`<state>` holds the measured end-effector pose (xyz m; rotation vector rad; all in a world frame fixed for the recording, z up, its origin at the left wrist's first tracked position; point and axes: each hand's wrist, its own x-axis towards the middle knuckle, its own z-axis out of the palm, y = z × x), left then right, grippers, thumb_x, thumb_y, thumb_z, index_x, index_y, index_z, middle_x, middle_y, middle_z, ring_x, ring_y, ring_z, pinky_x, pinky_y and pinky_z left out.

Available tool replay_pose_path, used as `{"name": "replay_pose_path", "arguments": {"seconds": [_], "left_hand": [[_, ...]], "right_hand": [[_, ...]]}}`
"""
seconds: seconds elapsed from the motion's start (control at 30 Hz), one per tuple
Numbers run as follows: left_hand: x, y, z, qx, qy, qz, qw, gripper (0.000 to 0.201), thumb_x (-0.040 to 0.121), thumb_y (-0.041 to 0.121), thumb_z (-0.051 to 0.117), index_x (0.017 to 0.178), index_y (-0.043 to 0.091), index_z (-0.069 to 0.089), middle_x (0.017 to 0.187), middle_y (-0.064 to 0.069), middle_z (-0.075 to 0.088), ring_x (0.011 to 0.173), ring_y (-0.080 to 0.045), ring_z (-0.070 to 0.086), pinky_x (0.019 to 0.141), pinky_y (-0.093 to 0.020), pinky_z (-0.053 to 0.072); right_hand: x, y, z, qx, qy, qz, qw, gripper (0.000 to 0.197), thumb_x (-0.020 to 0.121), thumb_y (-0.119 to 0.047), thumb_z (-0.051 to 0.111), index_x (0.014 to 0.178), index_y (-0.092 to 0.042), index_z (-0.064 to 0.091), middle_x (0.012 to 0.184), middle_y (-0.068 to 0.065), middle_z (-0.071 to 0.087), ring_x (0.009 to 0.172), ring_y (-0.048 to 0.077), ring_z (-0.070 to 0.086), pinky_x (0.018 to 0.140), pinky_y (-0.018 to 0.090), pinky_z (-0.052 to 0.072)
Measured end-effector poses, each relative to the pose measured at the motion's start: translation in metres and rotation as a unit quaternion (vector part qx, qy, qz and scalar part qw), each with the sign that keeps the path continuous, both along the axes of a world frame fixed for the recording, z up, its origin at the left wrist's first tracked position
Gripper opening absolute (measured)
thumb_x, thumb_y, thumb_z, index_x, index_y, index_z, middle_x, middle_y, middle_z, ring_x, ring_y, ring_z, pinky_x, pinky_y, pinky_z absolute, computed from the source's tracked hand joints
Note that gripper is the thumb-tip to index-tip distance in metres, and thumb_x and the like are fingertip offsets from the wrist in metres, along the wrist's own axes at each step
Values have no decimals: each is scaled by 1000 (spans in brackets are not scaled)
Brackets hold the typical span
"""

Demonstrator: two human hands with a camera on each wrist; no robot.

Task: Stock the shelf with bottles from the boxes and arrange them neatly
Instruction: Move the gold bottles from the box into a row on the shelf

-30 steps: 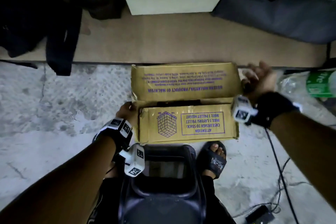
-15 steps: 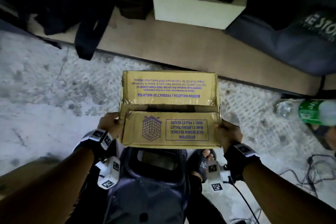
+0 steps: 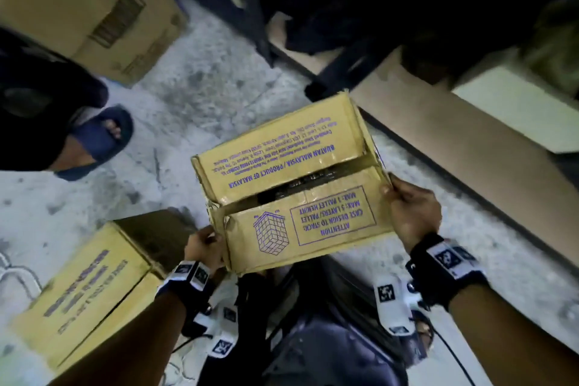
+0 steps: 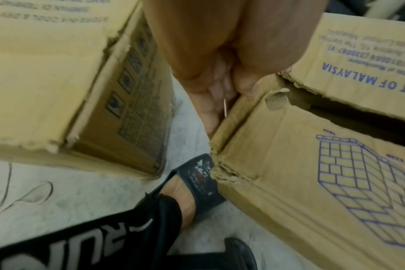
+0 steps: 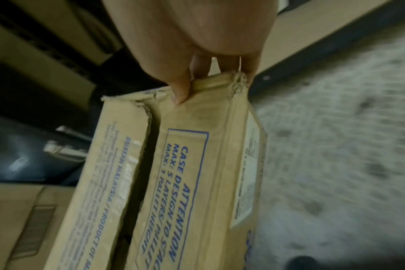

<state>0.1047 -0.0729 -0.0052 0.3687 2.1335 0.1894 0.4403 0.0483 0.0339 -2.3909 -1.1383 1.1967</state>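
**One carton held up, two more on the floor**

I count three cartons in my head view. The task's one, the printed carton, is held in the air between both hands, tilted, over the grey concrete floor. Its two top flaps meet with a dark slit between them; whatever is inside I cannot make out. A second carton sits on the floor at lower left, and a third carton stands farther off at upper left. I see one foot in a blue slide sandal at left, belonging to another person.

My left wrist view adds what the head view lacks: the torn, crushed corner of the held carton, and a black sandal on a foot right under it. The right wrist view shows a white label on the carton's end wall.

My left hand clamps the near left corner, thumb on top, fingers along the side. My right hand grips the right end, thumb pressed on the top flap, fingers wrapped behind the edge.
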Motion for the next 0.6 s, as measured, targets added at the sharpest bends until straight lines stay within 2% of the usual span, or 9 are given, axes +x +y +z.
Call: {"name": "replay_pose_path", "arguments": {"seconds": [0.07,0.13,0.2,0.23,0.3,0.4,0.47,0.53,0.6], "left_hand": [[-28,-2,10,11,-4,80,997,25,92,-2,47,76,12,60,82,-15,63,77,-30,61,74,-57,56],[-56,-6,9,19,-17,147,989,29,95,-2,45,74,15,58,78,-10,59,81,-30,58,75,-49,56],[-82,-5,4,28,-34,192,980,18,97,2,45,93,9,61,87,-11,60,85,-29,57,77,-45,55],[-92,-4,-1,32,-48,221,974,17,98,4,45,106,8,60,95,-12,60,88,-30,57,80,-49,54],[-108,1,-9,39,-82,248,964,20,99,6,46,116,8,57,104,-12,60,94,-31,57,85,-57,52],[-124,8,-25,49,-123,272,953,26,99,10,47,123,6,57,100,-13,65,94,-33,63,84,-59,53],[-129,15,-27,61,-159,306,937,26,99,6,45,121,9,57,88,-4,65,88,-29,62,83,-54,55],[-131,22,-21,90,-221,354,904,23,96,9,42,112,16,58,74,3,61,72,-22,61,64,-39,55],[-127,26,-8,97,-186,311,927,20,97,17,41,92,16,60,63,1,63,56,-18,61,49,-25,49]], "right_hand": [[-46,37,-2,16,-8,74,997,31,85,-38,68,116,-33,71,116,-3,71,112,19,65,100,32,49],[-92,69,-12,33,-14,165,986,31,85,-35,67,116,-31,71,114,-1,72,109,20,66,97,34,51],[-134,97,-24,28,-11,225,974,31,86,-32,67,117,-26,71,113,1,73,108,20,66,95,33,51],[-153,110,-29,26,-11,240,970,31,87,-31,67,117,-25,71,114,1,72,108,21,66,96,32,51],[-186,136,-36,22,-20,254,967,31,87,-28,68,116,-23,72,115,2,72,109,21,65,97,30,49],[-219,166,-45,19,-39,263,964,32,89,-25,65,120,-18,70,121,7,69,116,26,62,101,27,44],[-233,175,-45,-2,-72,297,952,36,92,-21,60,128,-19,65,125,13,66,118,34,59,103,33,44],[-244,175,-43,-28,-86,334,938,46,90,-13,56,135,-20,58,125,17,64,115,38,58,99,37,45],[-246,160,-40,-49,-91,364,925,53,88,-9,56,141,-15,50,128,19,61,116,39,56,97,37,45]]}}
